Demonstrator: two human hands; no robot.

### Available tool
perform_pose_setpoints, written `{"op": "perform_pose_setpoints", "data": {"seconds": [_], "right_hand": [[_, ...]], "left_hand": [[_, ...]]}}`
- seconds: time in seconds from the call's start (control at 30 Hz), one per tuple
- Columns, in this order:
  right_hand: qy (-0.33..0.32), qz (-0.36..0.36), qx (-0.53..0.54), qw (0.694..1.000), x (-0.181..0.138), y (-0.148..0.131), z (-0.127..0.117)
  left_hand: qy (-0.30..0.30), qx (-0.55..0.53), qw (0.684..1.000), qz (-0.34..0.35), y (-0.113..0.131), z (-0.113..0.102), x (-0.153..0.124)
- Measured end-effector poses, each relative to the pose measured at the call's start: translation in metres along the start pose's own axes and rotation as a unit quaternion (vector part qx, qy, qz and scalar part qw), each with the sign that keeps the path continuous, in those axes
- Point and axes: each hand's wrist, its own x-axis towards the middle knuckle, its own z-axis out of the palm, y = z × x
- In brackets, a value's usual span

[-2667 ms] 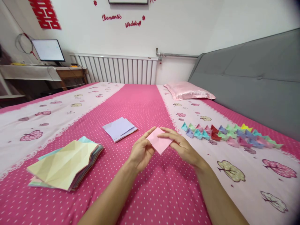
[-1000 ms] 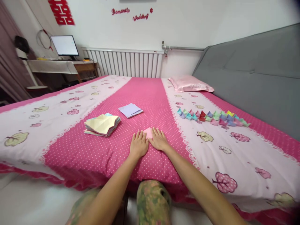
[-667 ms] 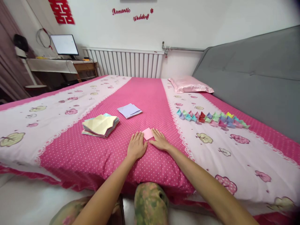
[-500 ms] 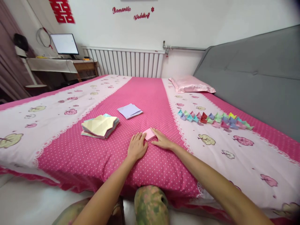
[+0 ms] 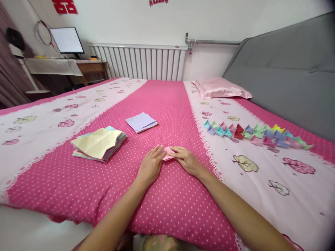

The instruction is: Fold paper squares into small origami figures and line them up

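A small folded pink paper (image 5: 167, 153) lies on the pink dotted bedspread (image 5: 162, 202) between my two hands. My left hand (image 5: 150, 164) rests flat with fingers stretched, its tips touching the paper's left edge. My right hand (image 5: 186, 160) has its fingers bent over the paper's right side and pinches it. Most of the paper is hidden under the fingers.
A stack of coloured creased paper sheets (image 5: 98, 143) lies to the left, a folded lilac sheet (image 5: 141, 122) beyond. Several small folded paper shapes (image 5: 255, 135) stand in rows on the right. A pink pillow (image 5: 222, 88), grey headboard (image 5: 285, 73), radiator (image 5: 137, 62) and desk with monitor (image 5: 66, 40) are behind.
The view has moved closer to the bed. My hands went from pressing the pink paper flat to the right hand's fingers curling over its edge.
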Motion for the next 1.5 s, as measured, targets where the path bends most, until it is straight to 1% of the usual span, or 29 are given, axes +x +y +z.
{"op": "perform_pose_setpoints", "data": {"seconds": [0.13, 0.2, 0.27, 0.33, 0.43, 0.53, 0.6, 0.73, 0.87, 1.07, 1.33, 1.5], "right_hand": [[-0.043, -0.012, -0.021, 0.999, -0.009, -0.005, -0.024], [-0.072, -0.023, -0.023, 0.997, -0.013, -0.007, -0.032], [-0.095, -0.03, -0.013, 0.995, -0.015, -0.008, -0.038], [-0.101, -0.031, 0.006, 0.994, -0.015, -0.009, -0.041], [-0.091, -0.024, 0.03, 0.995, -0.013, -0.009, -0.043], [-0.088, -0.013, 0.035, 0.995, -0.012, -0.011, -0.044], [-0.088, -0.008, 0.037, 0.995, -0.011, -0.013, -0.044], [-0.103, 0.003, 0.045, 0.994, -0.012, -0.016, -0.042], [-0.12, 0.034, 0.066, 0.99, -0.012, -0.014, -0.041], [-0.134, 0.065, 0.096, 0.984, -0.011, -0.009, -0.042], [-0.14, 0.078, 0.106, 0.981, -0.01, -0.006, -0.041], [-0.14, 0.079, 0.115, 0.98, -0.01, -0.003, -0.042]], "left_hand": [[0.004, 0.01, 0.998, 0.069, 0.012, -0.002, -0.006], [-0.011, 0.001, 0.995, 0.095, 0.02, -0.006, -0.01], [-0.036, -0.02, 0.994, 0.103, 0.027, -0.012, -0.013], [-0.062, -0.057, 0.992, 0.091, 0.031, -0.019, -0.014], [-0.088, -0.136, 0.986, 0.047, 0.031, -0.03, -0.011], [-0.1, -0.206, 0.973, 0.006, 0.028, -0.035, -0.005], [-0.094, -0.229, 0.969, -0.007, 0.026, -0.036, -0.003], [-0.08, -0.26, 0.962, -0.005, 0.024, -0.032, -0.003], [-0.082, -0.28, 0.956, -0.015, 0.021, -0.03, -0.003], [-0.108, -0.306, 0.945, -0.034, 0.013, -0.03, 0.001], [-0.127, -0.314, 0.94, -0.042, 0.009, -0.033, 0.003], [-0.134, -0.332, 0.933, -0.028, 0.008, -0.031, 0.004]]}}
